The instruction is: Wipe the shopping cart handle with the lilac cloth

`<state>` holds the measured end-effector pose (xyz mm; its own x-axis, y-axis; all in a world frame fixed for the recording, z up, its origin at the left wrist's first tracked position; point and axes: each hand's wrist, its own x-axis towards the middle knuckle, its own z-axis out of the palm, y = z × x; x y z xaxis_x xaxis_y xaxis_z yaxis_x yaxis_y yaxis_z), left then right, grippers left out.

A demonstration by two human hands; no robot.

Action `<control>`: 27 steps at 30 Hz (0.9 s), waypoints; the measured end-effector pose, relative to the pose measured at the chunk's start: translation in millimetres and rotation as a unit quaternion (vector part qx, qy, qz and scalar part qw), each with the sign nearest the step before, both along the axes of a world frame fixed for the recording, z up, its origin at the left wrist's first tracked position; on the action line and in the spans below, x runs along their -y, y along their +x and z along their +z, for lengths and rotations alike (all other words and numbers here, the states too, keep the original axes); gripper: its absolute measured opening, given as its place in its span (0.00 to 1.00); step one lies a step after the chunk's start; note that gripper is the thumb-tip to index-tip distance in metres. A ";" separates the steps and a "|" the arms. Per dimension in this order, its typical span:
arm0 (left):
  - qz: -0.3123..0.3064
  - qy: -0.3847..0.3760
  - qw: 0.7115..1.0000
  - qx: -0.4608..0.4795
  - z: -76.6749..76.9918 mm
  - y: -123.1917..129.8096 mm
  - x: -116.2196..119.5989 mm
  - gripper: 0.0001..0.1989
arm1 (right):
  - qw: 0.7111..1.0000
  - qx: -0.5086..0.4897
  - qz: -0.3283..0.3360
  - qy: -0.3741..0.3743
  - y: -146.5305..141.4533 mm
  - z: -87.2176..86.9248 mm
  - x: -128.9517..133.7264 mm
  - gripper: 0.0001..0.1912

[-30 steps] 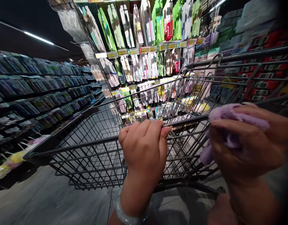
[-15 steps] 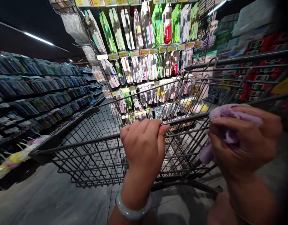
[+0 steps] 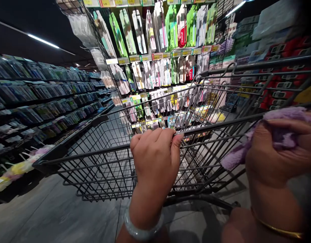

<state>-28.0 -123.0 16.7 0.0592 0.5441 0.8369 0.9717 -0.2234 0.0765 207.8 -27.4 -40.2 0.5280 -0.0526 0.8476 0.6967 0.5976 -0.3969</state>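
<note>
A black wire shopping cart [image 3: 94,158] stands crosswise before me. My left hand [image 3: 157,155], with a pale bangle at its wrist, is wrapped over the cart's top side rail near the middle. At the right, my right hand [image 3: 279,155] grips a fluffy purple cloth [image 3: 233,158] around the same rail. Part of the cloth hangs down on the near side of the rail, and some fingers are cut off by the frame's edge. A gold bangle circles the right wrist.
Behind the cart rises a rack of hanging toothbrush-like packages [image 3: 172,30]. Long stocked shelves [image 3: 39,94] run along the left, with fluffy pastel items [image 3: 21,168] low down. Red packaged goods [image 3: 279,84] fill the right side. The floor [image 3: 69,216] is grey.
My right hand has slid to the right along the rail with the purple cloth, and its gold bangle has come into sight. My left hand has stayed in place on the rail.
</note>
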 end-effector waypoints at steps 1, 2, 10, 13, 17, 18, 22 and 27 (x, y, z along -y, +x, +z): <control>-0.001 -0.006 1.000 0.002 1.2 -0.5 1.1 0.11 | 1.000 0.000 -0.010 0.010 -1.2 0.4 -0.6 0.13; -0.001 -0.012 1.000 0.003 2.3 -1.0 2.2 0.11 | 1.000 0.003 -0.016 0.017 -2.0 0.8 -0.8 0.14; 0.001 -0.027 1.000 0.014 5.6 -3.8 6.8 0.12 | 0.995 0.088 -0.013 0.036 -9.1 5.4 3.7 0.16; 0.009 -0.026 0.999 0.015 5.5 -6.7 7.1 0.12 | 0.995 0.086 -0.013 0.046 -13.2 6.1 4.5 0.16; 0.021 -0.027 0.999 0.019 6.9 -15.8 8.8 0.14 | 0.994 0.094 -0.003 0.056 -24.1 6.8 6.9 0.17; 0.026 -0.027 0.999 0.023 7.7 -18.9 9.8 0.14 | 0.994 0.097 0.002 0.057 -27.8 6.8 8.3 0.17; 0.051 -0.034 0.998 0.033 11.4 -30.4 15.7 0.16 | 0.992 0.108 0.044 0.054 -43.8 6.6 17.8 0.14; 0.084 0.008 0.996 0.034 11.6 -31.8 17.7 0.16 | 0.987 0.136 0.080 0.014 -60.2 8.5 31.8 0.11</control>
